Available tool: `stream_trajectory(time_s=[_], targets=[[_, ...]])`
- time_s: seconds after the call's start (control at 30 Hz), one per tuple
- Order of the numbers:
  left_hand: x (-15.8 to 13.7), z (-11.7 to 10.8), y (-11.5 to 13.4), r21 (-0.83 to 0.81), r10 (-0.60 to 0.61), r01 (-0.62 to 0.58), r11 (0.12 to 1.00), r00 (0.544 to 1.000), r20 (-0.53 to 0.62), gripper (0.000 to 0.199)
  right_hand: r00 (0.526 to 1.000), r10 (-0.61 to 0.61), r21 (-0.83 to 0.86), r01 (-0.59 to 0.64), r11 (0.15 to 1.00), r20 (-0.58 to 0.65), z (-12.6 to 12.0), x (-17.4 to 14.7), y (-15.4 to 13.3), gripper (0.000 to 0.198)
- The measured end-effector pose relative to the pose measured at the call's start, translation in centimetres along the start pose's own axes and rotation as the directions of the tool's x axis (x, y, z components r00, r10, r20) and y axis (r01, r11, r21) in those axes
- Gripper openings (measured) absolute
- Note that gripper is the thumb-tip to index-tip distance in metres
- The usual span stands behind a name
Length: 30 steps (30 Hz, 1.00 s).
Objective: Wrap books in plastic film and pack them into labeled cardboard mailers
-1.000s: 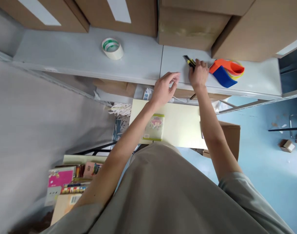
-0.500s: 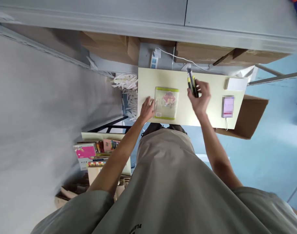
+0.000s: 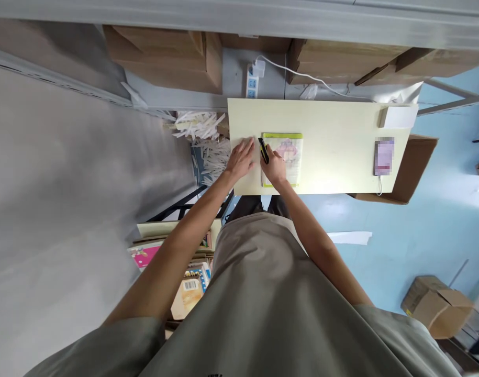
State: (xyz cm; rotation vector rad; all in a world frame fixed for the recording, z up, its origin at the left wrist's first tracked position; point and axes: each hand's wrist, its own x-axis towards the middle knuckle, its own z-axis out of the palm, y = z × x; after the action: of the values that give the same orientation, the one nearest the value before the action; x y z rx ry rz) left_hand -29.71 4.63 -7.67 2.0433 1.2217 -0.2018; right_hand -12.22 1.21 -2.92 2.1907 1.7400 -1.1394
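1. Table [image 3: 341,149]: pale top, runs under the book and well out to its right.
2. Book [image 3: 292,163]: flat on the table, shut. Looks whole to me; no cut visible, too small to be sure.
3. Left hand [image 3: 240,158]: just left of the book, fingers spread on the table, gripping nothing.
4. Right hand [image 3: 274,168]: over the book's left part, closed around the cutter.
5. Phone [image 3: 383,157]: well right of the book, untouched.
6. Cutter [image 3: 264,151]: picked up, placed at the book's left edge. Can't tell if blade's out or touching.
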Motion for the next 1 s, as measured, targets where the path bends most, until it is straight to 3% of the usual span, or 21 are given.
stream_trajectory(time_s=[0.17,0.4,0.7,1.0], targets=[[0.4,-0.6,-0.6,-0.017,0.056,-0.055,0.998,0.998,0.038,0.087,0.995,0.091,-0.062,-0.089,0.994,0.034,0.0,0.5,-2.5,0.073],[0.9,-0.1,-1.7,-0.046,0.113,-0.111,0.993,0.993,0.031,0.084,0.990,0.142,-0.051,-0.141,0.989,0.013,1.0,0.2,-3.1,0.074],[1.0,-0.5,-1.9,-0.067,0.113,-0.110,0.992,0.993,0.033,0.084,0.987,0.154,-0.152,-0.146,0.978,0.043,1.5,0.4,-4.1,0.072],[1.3,0.4,-2.1,-0.087,0.134,-0.136,0.987,0.991,-0.028,0.084,0.991,0.103,-0.230,-0.081,0.970,0.084,2.4,-3.0,-3.9,0.079]])
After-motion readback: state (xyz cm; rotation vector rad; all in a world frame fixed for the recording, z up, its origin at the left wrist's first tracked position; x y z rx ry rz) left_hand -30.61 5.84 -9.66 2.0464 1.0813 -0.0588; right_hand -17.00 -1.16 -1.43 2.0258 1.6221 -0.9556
